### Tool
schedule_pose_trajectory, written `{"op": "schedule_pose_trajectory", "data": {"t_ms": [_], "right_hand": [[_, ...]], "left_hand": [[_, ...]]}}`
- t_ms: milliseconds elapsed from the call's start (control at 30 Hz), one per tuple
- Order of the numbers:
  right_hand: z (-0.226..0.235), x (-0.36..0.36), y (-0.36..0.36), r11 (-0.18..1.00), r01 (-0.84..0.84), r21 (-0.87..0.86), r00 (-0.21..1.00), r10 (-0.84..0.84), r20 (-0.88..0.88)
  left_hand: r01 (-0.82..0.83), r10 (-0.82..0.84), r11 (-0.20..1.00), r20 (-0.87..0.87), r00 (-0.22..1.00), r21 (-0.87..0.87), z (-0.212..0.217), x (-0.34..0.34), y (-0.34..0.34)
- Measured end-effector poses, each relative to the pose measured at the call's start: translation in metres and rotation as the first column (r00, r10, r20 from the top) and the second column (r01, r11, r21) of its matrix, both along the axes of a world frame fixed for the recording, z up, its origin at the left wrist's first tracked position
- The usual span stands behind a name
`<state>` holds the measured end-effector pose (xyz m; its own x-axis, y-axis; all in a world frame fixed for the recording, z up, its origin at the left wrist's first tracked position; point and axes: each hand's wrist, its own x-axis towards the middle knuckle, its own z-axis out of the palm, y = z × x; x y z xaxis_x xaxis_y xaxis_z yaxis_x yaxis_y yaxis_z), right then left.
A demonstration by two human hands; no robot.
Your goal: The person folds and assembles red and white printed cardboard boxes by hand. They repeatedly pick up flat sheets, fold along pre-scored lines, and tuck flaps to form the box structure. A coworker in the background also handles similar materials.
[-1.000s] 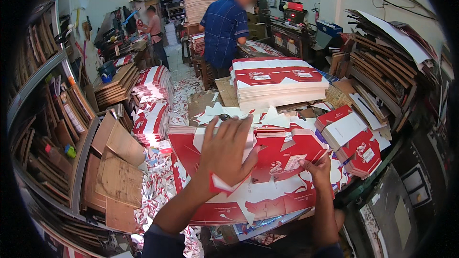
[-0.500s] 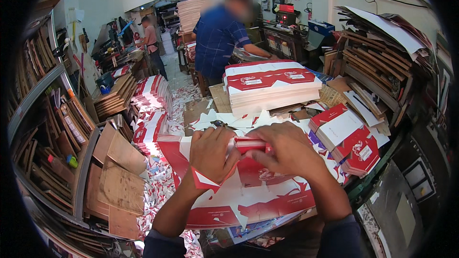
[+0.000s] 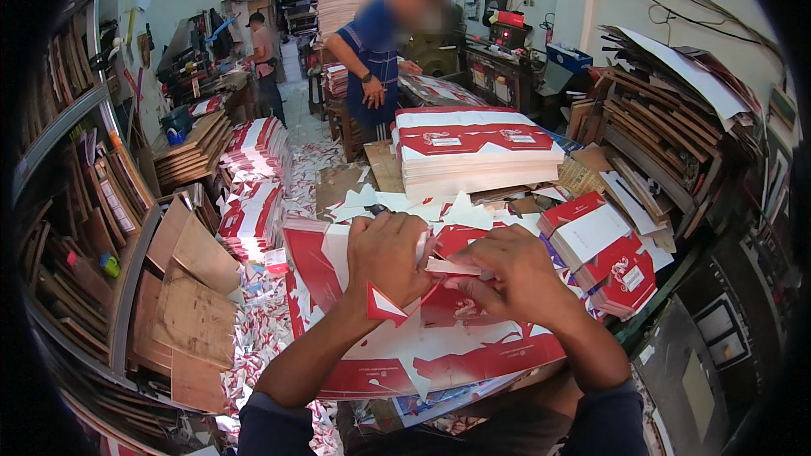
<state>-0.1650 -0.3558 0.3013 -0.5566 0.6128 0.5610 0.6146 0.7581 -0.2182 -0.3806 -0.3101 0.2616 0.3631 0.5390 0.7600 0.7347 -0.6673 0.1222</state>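
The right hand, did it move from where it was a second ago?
Yes. The right hand slid left across the red-and-white printed sheet, away from that sheet's right edge, to meet the left hand near the middle.

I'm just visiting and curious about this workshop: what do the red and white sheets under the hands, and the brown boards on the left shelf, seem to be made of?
The red and white sheets look like thin printed cardboard with a slight sheen: die-cut edges, white reverse, flat stacking. The left hand and right hand bend a small piece easily, which suggests light card. The brown boards look like matte plywood or thick fibreboard, unprinted; which one is hard to tell.
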Motion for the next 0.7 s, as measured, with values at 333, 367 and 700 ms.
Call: {"op": "schedule_pose_trajectory", "data": {"t_ms": [333,367,700], "right_hand": [[-0.028,0.024,0.092,0.217,-0.304,-0.928,0.936,0.249,-0.248],[-0.045,0.014,0.098,0.192,-0.311,-0.931,0.939,0.211,-0.270],[-0.078,-0.004,0.070,0.472,-0.298,-0.830,0.905,0.416,-0.089]], "left_hand": [[0.057,-0.065,0.971,0.028,0.997,0.233,-0.013,-0.002,-0.020],[0.062,-0.073,0.966,0.034,0.997,0.249,-0.015,-0.004,-0.023],[0.067,-0.054,0.928,-0.046,0.997,0.367,-0.040,-0.012,-0.035]]}}
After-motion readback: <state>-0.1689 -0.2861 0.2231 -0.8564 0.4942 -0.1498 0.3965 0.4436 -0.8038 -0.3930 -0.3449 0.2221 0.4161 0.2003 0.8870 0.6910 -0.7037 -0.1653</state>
